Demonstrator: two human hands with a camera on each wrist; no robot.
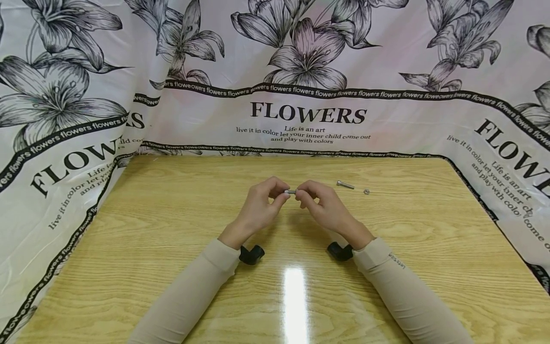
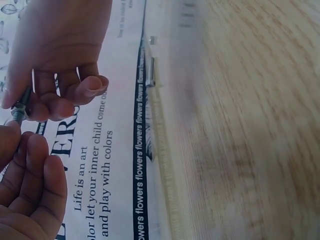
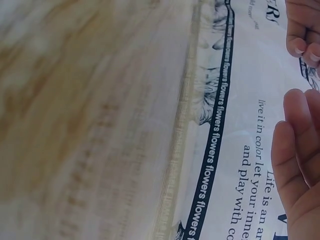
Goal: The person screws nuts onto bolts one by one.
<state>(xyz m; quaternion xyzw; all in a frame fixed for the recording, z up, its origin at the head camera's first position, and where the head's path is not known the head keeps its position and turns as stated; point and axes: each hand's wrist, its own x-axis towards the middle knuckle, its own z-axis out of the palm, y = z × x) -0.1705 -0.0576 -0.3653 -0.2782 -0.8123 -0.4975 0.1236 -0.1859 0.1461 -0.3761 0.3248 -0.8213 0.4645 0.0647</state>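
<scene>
Over the middle of the table, a small metal bolt [image 1: 291,192] spans the short gap between both hands' fingertips. The left hand [image 1: 263,203] pinches one end between thumb and fingers. At the other end, the right hand [image 1: 325,206] pinches it the same way. In the left wrist view the bolt [image 2: 23,101] shows as a dark shaft, with a ringed, nut-like metal piece [image 2: 18,114] near the left fingertips; the fingers hide its ends. The right wrist view catches only part of the right hand [image 3: 300,160] and the left hand's fingers [image 3: 302,47], not the bolt.
Beyond the right hand, a second bolt [image 1: 345,185] lies on the wood-grain table [image 1: 172,210], with a loose nut [image 1: 366,191] to its right. Flower-printed sheeting [image 1: 309,114] closes off the back and both sides. Black wrist-worn devices [image 1: 251,255] project below the sleeves.
</scene>
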